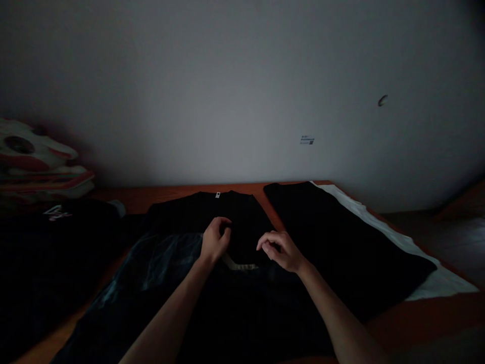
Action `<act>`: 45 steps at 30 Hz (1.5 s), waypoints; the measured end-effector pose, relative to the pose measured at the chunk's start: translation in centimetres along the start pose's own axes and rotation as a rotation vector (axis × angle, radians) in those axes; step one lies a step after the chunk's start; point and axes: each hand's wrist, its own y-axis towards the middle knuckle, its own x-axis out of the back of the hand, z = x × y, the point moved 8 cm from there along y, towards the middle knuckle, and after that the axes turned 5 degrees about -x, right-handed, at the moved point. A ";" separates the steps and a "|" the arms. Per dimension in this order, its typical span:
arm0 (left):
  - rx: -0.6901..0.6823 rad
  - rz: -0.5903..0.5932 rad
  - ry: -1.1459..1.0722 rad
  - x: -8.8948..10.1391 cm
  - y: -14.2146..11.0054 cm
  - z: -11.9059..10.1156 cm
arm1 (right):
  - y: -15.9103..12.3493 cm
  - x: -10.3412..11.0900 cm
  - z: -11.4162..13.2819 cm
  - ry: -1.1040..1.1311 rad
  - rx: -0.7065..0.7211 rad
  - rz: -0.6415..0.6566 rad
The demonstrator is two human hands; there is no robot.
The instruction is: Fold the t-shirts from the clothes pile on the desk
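Note:
My left hand [216,238] is loosely curved over the dark cloth, with a gap between thumb and forefinger and nothing visible in it. To its right, my right hand [283,249] is also bent, its fingertips turned inward and a small gap inside the curl. Beneath and between them lies a black shirt [242,210] with a small white neck label [217,194]. Nearer to me, a dark garment with a faded bluish pattern [161,263] overlaps it. A pale curved strip [242,266] shows at its neckline. Deep shadow hides where the fabrics meet.
Another black garment [326,232] lies at the right over a white cloth [435,283]. At the left are a dark garment with a white print [56,212] and a stack of colourful, puffy items [34,156]. A grey wall [227,101] rises behind the wooden surface [170,192].

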 end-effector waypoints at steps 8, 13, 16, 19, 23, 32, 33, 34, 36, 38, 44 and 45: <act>-0.435 0.206 0.261 -2.0 -1.2 -4.0 | 0.1 1.6 -5.9 -0.358 -0.167 -0.267; -0.506 0.382 0.396 -3.4 -2.0 -5.1 | -0.1 1.4 -7.1 -0.504 -0.182 -0.183; -0.397 0.356 0.462 -3.1 -1.6 -4.1 | -0.1 1.4 -5.4 -0.516 -0.121 -0.163; -0.307 0.303 0.575 -2.4 -1.1 -3.3 | -0.1 0.8 -3.7 -0.391 -0.057 -0.054; -0.423 0.368 0.588 -2.9 -1.6 -4.1 | -0.2 -0.2 -3.7 -0.201 -0.104 0.064; -0.582 0.561 0.489 -4.8 -3.1 -4.4 | 0.9 0.2 -5.9 -0.266 -0.150 -0.144; -0.576 0.562 0.490 -4.8 -3.1 -4.4 | 1.3 0.1 -6.2 -0.312 -0.179 -0.139; -0.571 0.565 0.489 -4.8 -3.0 -4.3 | 2.0 -0.1 -6.3 -0.366 -0.203 -0.125; -0.565 0.568 0.486 -4.8 -3.0 -4.3 | 3.7 -0.6 -6.2 -0.465 -0.231 -0.083; -0.559 0.564 0.485 -4.8 -3.0 -4.3 | 5.7 -1.5 -6.1 -0.526 -0.247 -0.016; -0.529 0.573 0.523 -5.0 -3.1 -3.9 | 9.3 -3.8 -9.2 -0.600 -0.442 0.102; -0.518 0.579 0.542 -5.0 -3.1 -3.7 | 9.3 -4.0 -9.9 -0.608 -0.481 0.107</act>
